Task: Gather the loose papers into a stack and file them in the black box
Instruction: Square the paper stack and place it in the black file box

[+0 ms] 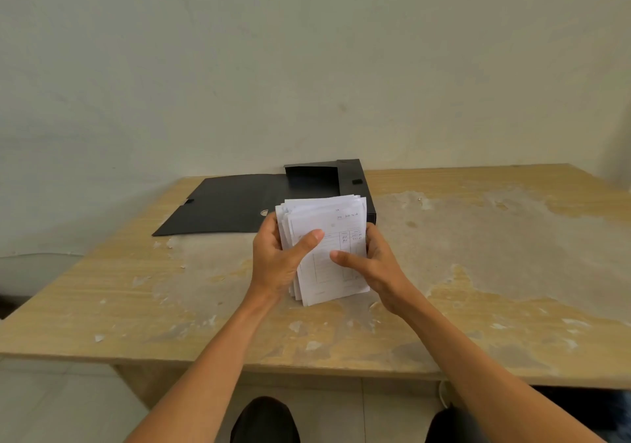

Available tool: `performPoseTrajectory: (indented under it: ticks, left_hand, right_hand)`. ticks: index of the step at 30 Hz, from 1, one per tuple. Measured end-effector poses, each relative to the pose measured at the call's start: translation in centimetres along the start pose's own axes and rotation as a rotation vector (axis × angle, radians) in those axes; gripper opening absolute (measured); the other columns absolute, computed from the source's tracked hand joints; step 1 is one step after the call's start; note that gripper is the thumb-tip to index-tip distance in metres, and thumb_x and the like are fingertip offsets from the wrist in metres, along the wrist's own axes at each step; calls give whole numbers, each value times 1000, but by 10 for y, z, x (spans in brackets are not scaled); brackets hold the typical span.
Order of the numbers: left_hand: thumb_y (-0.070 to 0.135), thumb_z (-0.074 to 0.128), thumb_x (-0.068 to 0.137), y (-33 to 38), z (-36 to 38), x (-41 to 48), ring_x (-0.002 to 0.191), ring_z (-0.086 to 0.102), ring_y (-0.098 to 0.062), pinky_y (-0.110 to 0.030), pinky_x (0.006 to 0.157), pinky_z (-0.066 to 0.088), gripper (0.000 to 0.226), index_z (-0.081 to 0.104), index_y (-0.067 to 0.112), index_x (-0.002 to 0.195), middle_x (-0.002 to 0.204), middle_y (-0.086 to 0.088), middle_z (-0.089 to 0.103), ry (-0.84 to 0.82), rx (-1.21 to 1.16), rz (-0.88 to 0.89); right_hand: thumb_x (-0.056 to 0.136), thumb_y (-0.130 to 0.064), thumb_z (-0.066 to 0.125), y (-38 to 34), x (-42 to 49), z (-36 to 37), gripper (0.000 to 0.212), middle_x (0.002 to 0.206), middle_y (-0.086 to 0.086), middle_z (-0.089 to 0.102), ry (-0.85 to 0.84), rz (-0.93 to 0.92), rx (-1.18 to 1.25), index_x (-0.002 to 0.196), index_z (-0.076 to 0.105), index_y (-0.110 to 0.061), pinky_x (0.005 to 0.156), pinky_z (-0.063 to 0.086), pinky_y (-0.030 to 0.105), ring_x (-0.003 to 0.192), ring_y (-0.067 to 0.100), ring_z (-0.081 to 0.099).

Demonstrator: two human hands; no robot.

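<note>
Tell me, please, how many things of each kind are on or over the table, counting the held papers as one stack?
Paper stack: 1, held upright in the grip of the left hand and right hand
Black box, lid open flat: 1
Hands: 2
Total: 4

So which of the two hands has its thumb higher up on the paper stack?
The left hand: its thumb reaches near the printed table's top line on the paper stack, while the right hand has its thumb lower, across the sheet's middle.
</note>
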State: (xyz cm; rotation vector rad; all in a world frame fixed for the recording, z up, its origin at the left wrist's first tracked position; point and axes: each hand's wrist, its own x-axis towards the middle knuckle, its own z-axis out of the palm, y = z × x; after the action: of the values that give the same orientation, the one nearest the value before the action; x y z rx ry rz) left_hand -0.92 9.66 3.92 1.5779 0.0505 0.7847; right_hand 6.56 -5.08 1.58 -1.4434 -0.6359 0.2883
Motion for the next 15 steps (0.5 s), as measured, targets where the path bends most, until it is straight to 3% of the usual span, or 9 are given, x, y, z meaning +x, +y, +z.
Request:
performPoseTrajectory:
  ticks: [5, 9, 11, 15]
  left_hand:
    - [25, 81, 69, 12, -2, 17, 86, 66, -17, -27, 66, 58, 68, 45, 23, 126, 102, -8, 61, 0, 141, 184]
    - [30, 78, 70, 12, 2, 19, 84, 66, -14, -27, 61, 57, 42, 60, 17, 106, 97, -2, 64, -12, 263, 240]
    - [25, 76, 71, 10, 8, 15, 85, 67, -12, -25, 61, 56, 36, 61, 15, 102, 99, -1, 64, 52, 188, 217]
    - [25, 73, 71, 6, 11, 16, 100, 63, -16, -23, 76, 52, 55, 48, 23, 120, 114, -5, 58, 259, -163, -6]
  right_hand:
    - [69, -34, 72, -4, 0, 1, 55, 112, -6, 64, 9, -31, 1, 119, 49, -29, 67, 51, 17, 95, 7, 63]
    - [68, -33, 72, -6, 1, -1, 56, 112, -1, 64, 34, -23, 39, 116, 47, -23, 65, 51, 16, 95, 12, 64]
    - [67, -33, 73, -5, 1, 1, 59, 113, 1, 63, 35, -20, 37, 117, 45, -21, 65, 51, 16, 96, 14, 64]
    - [67, -32, 74, -3, 1, -2, 62, 113, 1, 64, 56, -28, 59, 118, 41, -22, 66, 51, 15, 96, 14, 64]
